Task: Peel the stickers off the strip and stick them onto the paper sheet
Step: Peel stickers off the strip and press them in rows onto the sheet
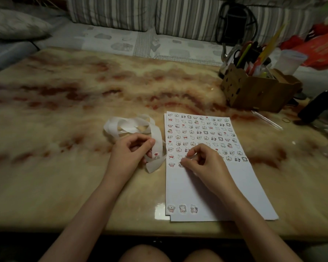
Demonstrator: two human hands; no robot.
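White strip pinched in left hand; right hand curled over paper sheet (its grip hidden).

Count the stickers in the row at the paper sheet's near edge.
3, side by side at the near left corner of the paper sheet: left sticker, middle sticker, right sticker. The right forearm covers part of that edge, so more may be hidden.

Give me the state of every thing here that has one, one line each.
left hand: grips the sticker strip.
right hand: fingers curled, tips at the paper sheet; anything pinched in them is hidden.
sticker strip: loose tangle, mostly bare, one sticker showing by the left hand.
paper sheet: flat on the table, upper part full of stickers, lower part mostly bare.
cardboard box: open, stuffed with pens.
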